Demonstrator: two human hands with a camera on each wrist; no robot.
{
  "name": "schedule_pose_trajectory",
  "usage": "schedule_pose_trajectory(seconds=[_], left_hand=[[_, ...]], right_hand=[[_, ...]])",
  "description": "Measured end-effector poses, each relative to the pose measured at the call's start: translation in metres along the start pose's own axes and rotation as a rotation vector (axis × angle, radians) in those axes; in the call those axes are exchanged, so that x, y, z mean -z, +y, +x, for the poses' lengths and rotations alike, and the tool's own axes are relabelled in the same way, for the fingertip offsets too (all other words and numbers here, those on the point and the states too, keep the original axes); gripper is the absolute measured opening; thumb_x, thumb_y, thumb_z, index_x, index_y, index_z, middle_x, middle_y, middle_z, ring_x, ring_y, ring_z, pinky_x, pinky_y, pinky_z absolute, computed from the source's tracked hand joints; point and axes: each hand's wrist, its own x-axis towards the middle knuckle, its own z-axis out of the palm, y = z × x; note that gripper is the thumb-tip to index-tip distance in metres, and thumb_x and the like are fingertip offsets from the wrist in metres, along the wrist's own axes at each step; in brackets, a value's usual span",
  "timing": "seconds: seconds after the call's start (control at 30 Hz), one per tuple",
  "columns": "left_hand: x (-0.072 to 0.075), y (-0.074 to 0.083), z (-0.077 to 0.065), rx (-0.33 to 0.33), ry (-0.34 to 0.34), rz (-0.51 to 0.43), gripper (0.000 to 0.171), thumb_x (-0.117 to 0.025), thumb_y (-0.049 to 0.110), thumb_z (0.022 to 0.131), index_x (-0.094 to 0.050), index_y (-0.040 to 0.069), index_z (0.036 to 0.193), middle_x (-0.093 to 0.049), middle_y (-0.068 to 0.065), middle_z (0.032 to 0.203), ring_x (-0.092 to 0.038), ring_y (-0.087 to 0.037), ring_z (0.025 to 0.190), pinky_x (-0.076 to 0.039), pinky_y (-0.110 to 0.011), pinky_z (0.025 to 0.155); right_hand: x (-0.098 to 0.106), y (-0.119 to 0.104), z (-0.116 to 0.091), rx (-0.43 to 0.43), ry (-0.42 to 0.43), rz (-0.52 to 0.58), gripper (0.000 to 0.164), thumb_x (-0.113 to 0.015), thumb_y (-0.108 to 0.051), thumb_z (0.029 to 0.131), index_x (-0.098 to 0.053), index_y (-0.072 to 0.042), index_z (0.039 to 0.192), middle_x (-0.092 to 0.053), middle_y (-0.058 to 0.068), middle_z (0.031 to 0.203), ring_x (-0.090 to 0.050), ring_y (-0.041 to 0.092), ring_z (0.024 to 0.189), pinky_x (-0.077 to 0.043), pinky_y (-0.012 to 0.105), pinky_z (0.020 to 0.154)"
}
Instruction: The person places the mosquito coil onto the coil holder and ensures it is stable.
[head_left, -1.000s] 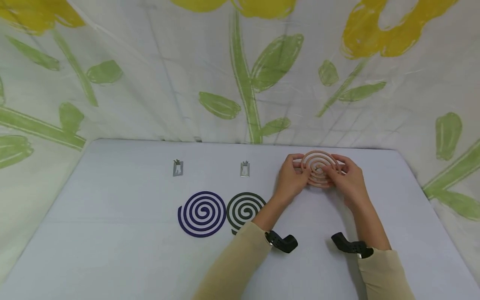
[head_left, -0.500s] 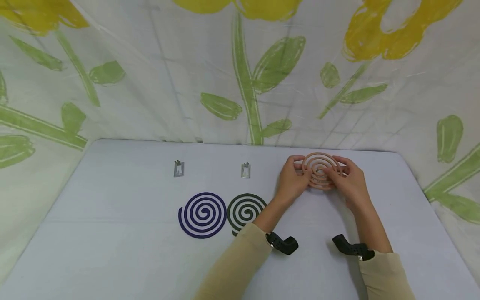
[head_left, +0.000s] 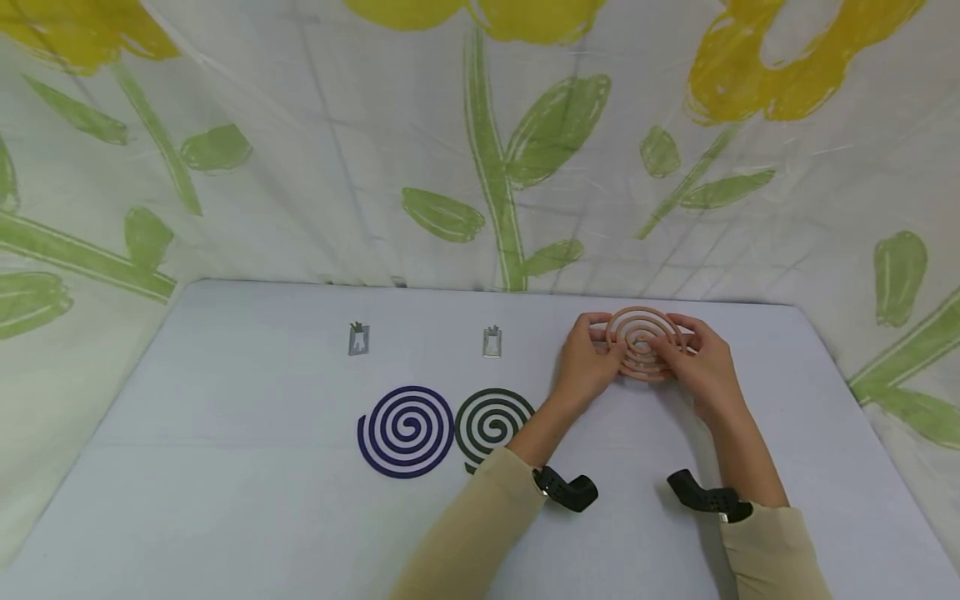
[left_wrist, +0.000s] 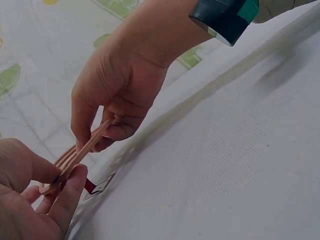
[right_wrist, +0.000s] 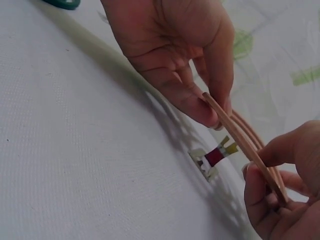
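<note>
At the back right of the table, both hands hold an orange-brown mosquito coil (right_wrist: 248, 149). My left hand (head_left: 587, 364) pinches its left edge between thumb and fingers. On the opposite edge, my right hand (head_left: 708, 367) pinches it, with the thumb reaching in over the inner rings. The coil is held tilted, and its rings spread slightly apart in the wrist views. Below it on the table is a small metal coil stand (right_wrist: 215, 157) with a red part and upright prongs, hidden by the coil in the head view.
A dark purple coil (head_left: 408, 427) and a dark green coil (head_left: 495, 427) lie side by side near the table's middle, the green one partly behind the left forearm. Behind them are two metal stands (head_left: 358, 340) (head_left: 492, 342). A flower-patterned curtain (head_left: 300, 167) hangs behind the white table (head_left: 225, 500).
</note>
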Motion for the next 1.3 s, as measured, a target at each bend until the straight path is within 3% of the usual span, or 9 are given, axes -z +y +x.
schedule_pose_trajectory(seconds=[0.53, 0.8, 1.3], left_hand=[[-0.0027, 0.0022, -0.0005, 0.009, 0.015, 0.017, 0.05, -0.07, 0.003, 0.093, -0.056, 0.009, 0.141, -0.072, -0.015, 0.107, -0.065, -0.005, 0.074, -0.051, -0.013, 0.059], [0.001, 0.0046, -0.0014, 0.036, 0.013, 0.018, 0.044, -0.071, 0.004, 0.092, -0.063, 0.006, 0.135, -0.075, -0.015, 0.105, -0.066, -0.005, 0.074, -0.05, -0.014, 0.06], [0.0009, 0.0044, -0.0007, 0.04, 0.016, 0.013, 0.043, -0.07, 0.003, 0.092, -0.064, 0.007, 0.134, -0.073, -0.011, 0.099, -0.062, -0.003, 0.072, -0.049, -0.013, 0.059]], right_hand=[[0.0032, 0.001, 0.0011, 0.001, -0.009, 0.033, 0.066, -0.071, -0.016, 0.101, -0.042, 0.0, 0.158, -0.06, -0.016, 0.09, -0.066, -0.006, 0.075, -0.061, 0.019, 0.061], [0.0011, 0.0001, 0.0001, 0.009, -0.022, 0.074, 0.066, -0.073, -0.015, 0.1, -0.043, 0.003, 0.155, -0.061, -0.017, 0.087, -0.066, -0.005, 0.073, -0.061, 0.019, 0.059], [0.0018, 0.0016, 0.0008, 0.015, -0.026, 0.07, 0.067, -0.073, -0.015, 0.1, -0.042, 0.003, 0.156, -0.061, -0.016, 0.088, -0.067, -0.005, 0.074, -0.061, 0.019, 0.059]])
